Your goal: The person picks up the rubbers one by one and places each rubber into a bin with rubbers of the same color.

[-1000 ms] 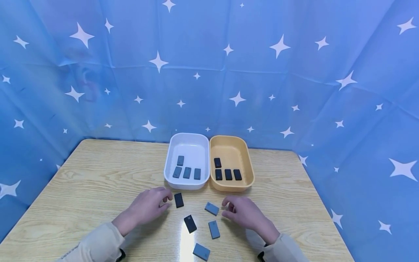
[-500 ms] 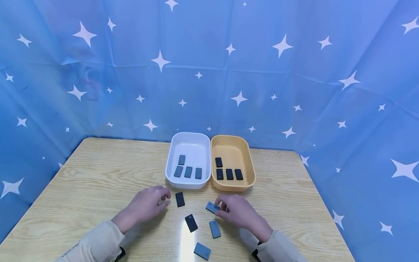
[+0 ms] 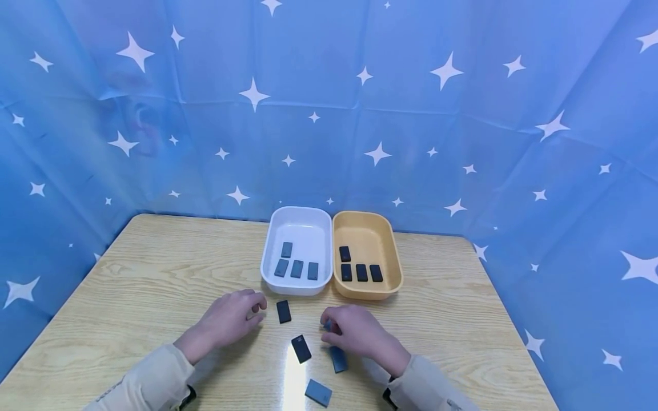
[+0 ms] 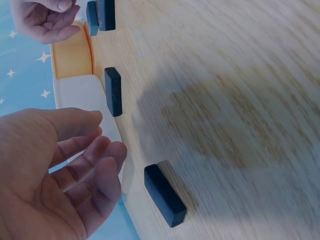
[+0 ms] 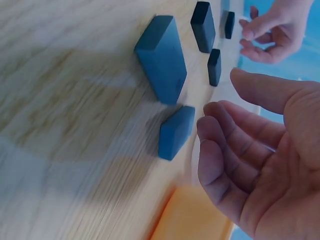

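Pickup seems the step: lower-centre right hand (image 3: 354, 331), loosely curved, empty, should pinch the blue-grey rectangular block (image 5: 176, 132); left hand (image 3: 228, 317) likewise empty.

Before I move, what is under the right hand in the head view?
Under the right hand, the farther blue block shows only a sliver; the hand covers the rest. The nearer blue block shows its lower part, its upper end hidden.

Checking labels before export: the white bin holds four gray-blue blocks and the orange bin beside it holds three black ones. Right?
The count for the orange bin is off: the head view shows four black blocks in it, not three. The rest stands.
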Demonstrator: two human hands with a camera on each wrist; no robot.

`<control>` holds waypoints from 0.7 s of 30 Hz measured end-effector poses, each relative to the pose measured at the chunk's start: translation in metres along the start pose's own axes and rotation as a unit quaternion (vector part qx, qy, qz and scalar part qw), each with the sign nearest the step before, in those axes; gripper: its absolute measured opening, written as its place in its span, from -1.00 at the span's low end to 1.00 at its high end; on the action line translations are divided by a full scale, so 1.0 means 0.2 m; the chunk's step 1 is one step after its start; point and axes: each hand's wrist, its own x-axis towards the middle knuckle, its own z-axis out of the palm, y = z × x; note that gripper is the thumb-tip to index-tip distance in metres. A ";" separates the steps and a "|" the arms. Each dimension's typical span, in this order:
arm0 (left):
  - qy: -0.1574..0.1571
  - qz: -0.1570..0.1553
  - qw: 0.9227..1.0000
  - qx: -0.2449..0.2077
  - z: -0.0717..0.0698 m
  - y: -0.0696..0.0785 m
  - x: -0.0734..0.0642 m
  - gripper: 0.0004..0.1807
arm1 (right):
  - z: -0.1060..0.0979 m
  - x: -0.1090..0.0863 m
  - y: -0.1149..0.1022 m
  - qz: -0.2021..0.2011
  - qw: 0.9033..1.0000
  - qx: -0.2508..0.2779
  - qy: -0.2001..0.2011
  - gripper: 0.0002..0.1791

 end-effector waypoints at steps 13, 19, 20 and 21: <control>0.000 -0.005 1.000 0.001 0.00 -0.01 -0.01 -0.90 | -0.01 0.03 -0.03 0.028 0.999 -0.002 -0.016 -0.75; -0.005 -0.007 1.000 -0.003 -0.01 -0.01 -0.01 -0.91 | -0.02 0.03 0.00 0.049 0.998 -0.026 0.002 -0.74; -0.005 -0.007 1.000 -0.003 0.00 -0.01 -0.01 -0.91 | -0.02 0.03 0.01 0.049 0.998 -0.032 0.003 -0.73; -0.006 -0.008 1.000 -0.003 0.00 -0.01 -0.01 -0.91 | -0.01 0.03 0.01 0.049 0.998 -0.037 0.004 -0.72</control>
